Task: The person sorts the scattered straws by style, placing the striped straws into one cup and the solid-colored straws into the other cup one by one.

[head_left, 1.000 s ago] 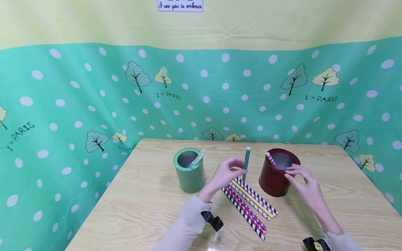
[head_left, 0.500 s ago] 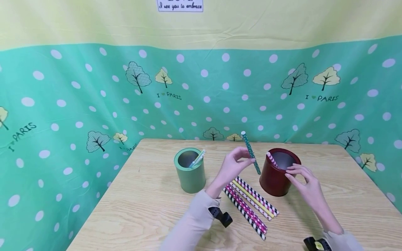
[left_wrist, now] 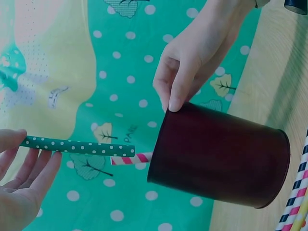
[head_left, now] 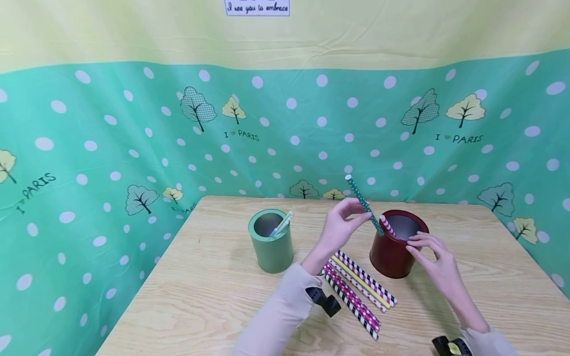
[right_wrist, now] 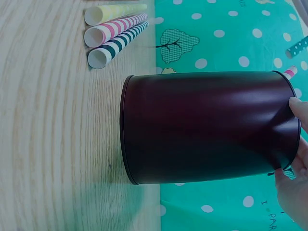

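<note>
My left hand pinches a dark green paper straw with white dots between thumb and fingers. The straw leans, its lower end right at the left rim of a dark red tin. In the left wrist view the dotted straw points towards the tin's mouth, its end overlapping a pink-striped straw that sticks out of it. With thumb and fingertips, my right hand grips the tin's near right rim. The right wrist view shows the tin's side and the fingers at its rim; its inside is hidden there.
Several patterned paper straws lie side by side on the wooden table, between the forearms. A light green tin holding a few pale straws stands to the left. Behind the table hangs a dotted green cloth.
My left hand has lifted the dotted straw off the row and carried it right. The straw has gone from upright to tilted, its lower end reaching the red tin's rim. My right hand stays put.
</note>
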The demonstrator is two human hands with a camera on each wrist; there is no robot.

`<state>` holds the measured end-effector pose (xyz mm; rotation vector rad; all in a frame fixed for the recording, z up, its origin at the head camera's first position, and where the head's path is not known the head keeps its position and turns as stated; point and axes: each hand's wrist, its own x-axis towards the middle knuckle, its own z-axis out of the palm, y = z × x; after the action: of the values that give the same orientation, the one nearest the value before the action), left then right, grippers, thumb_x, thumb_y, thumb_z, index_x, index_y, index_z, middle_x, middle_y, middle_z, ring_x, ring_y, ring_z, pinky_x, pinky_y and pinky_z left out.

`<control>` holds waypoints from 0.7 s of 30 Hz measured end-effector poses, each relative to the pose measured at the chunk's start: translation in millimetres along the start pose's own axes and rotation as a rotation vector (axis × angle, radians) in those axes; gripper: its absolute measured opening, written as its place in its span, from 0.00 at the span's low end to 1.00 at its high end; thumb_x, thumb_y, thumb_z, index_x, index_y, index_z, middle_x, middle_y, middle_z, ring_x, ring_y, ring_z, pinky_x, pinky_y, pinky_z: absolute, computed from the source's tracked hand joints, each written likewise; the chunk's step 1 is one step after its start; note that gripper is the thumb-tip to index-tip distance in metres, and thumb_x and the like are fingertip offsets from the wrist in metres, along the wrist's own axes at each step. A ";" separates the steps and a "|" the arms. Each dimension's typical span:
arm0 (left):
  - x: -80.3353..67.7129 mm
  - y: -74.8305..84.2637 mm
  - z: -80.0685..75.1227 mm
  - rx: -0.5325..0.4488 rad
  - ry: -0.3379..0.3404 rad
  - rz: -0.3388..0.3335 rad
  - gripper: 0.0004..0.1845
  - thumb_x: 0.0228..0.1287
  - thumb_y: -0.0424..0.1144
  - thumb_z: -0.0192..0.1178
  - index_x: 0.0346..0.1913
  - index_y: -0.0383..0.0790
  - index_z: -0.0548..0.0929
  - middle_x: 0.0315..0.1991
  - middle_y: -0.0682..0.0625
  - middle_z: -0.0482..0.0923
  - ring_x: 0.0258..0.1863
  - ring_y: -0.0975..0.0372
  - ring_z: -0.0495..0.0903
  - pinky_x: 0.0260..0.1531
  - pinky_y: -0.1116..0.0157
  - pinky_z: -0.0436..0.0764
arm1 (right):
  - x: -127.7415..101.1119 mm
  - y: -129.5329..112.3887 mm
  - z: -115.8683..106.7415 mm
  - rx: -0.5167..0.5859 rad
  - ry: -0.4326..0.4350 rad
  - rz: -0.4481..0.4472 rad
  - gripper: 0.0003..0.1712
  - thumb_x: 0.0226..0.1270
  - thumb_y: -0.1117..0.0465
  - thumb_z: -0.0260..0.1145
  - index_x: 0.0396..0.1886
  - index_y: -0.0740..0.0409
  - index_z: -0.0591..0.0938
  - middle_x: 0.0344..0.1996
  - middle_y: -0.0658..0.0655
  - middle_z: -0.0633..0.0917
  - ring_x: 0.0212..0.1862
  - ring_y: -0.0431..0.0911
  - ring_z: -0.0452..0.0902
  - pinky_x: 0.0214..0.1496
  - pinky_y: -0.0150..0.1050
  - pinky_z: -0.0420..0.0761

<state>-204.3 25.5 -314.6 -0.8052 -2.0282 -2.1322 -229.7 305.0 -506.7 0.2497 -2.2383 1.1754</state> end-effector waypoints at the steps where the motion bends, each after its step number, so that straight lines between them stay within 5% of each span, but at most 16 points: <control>1: 0.8 -0.1 1.2 -0.003 0.006 0.004 0.12 0.54 0.26 0.57 0.43 0.26 0.75 0.40 0.35 0.76 0.38 0.65 0.76 0.40 0.70 0.76 | 0.1 -0.2 0.0 -0.004 -0.001 0.001 0.10 0.52 0.62 0.67 0.34 0.45 0.82 0.44 0.43 0.77 0.55 0.36 0.63 0.56 0.20 0.58; 10: 15.6 -33.4 15.5 -0.035 0.044 -0.007 0.13 0.54 0.29 0.59 0.44 0.30 0.77 0.39 0.41 0.78 0.36 0.69 0.76 0.39 0.72 0.76 | 1.1 -0.6 -0.8 0.009 0.004 -0.011 0.11 0.51 0.64 0.67 0.35 0.46 0.82 0.44 0.44 0.78 0.55 0.37 0.64 0.56 0.20 0.58; 21: 10.7 -17.4 23.9 -0.002 0.078 -0.062 0.11 0.55 0.27 0.57 0.42 0.28 0.77 0.40 0.38 0.78 0.39 0.64 0.77 0.40 0.74 0.75 | 0.8 3.4 0.1 0.032 0.000 -0.020 0.10 0.51 0.65 0.67 0.34 0.48 0.82 0.44 0.46 0.78 0.55 0.38 0.64 0.57 0.21 0.58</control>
<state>-213.3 53.2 -326.3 -0.6568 -2.0387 -2.1620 -231.8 307.0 -508.7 0.2841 -2.2132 1.2016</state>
